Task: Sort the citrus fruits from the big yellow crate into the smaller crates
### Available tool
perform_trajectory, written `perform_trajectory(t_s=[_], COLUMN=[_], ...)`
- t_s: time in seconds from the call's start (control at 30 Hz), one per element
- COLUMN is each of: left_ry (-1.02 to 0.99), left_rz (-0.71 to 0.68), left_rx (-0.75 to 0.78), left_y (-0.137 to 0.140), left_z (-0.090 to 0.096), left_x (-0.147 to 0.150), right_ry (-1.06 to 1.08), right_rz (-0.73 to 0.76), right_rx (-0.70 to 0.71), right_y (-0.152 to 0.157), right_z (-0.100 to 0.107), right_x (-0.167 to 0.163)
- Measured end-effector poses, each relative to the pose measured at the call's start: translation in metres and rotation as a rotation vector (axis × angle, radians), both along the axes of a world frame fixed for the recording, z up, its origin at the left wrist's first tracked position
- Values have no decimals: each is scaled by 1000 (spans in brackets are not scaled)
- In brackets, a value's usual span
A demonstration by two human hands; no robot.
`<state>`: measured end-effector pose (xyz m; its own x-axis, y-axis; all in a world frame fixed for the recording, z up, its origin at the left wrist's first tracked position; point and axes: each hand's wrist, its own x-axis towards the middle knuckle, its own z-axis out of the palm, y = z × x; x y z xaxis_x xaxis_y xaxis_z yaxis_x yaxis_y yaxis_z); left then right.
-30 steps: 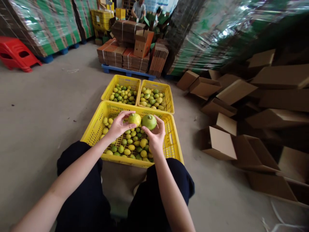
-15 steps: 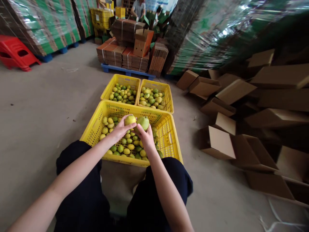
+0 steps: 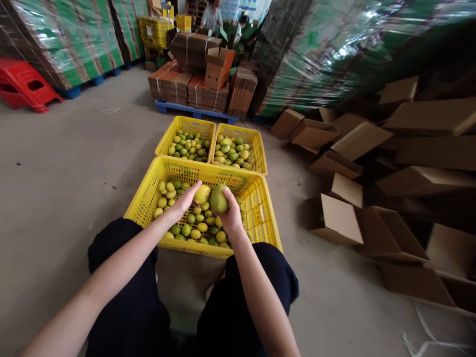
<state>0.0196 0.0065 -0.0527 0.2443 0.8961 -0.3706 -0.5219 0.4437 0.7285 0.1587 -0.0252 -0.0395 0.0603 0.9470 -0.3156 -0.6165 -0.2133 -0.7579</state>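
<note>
Over the large yellow crate I hold a fruit in each hand. My left hand is closed on a yellow lemon, its fingers mostly hidden behind the fruit. Beside it, my right hand grips a bigger green lemon, thumb on its upper right side. The two fruits are side by side, very close or touching. Below them, yellow and green lemons lie loosely over the crate's floor.
Two smaller yellow crates of lemons stand just beyond. Behind them, flattened cartons sit on a blue pallet. Open cardboard boxes are heaped at right. A red stool stands at left. Another person is at the back.
Both fruits have turned and moved slightly lower. My left hand has tilted so its thumb no longer reaches across the yellow lemon; my right thumb has shifted to the green one's side.
</note>
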Motion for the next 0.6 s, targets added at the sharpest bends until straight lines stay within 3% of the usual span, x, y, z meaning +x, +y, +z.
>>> perform_trajectory(t_s=[0.17,0.3,0.4,0.6], left_ry=[263,445,555,675], left_rz=[-115,-290,-365,-370], left_rx=[102,172,193,192], left_y=[-4,-5,-2,1], left_z=[7,15,12,3], left_x=[-1,-4,-7,-11], right_ry=[-34,-122,-79,51], right_rz=[-31,-118,-75,86], right_rx=[-169,-262,-295,-269], right_y=[3,6,7,8], right_z=[6,4,3,4], right_x=[5,7,8,11])
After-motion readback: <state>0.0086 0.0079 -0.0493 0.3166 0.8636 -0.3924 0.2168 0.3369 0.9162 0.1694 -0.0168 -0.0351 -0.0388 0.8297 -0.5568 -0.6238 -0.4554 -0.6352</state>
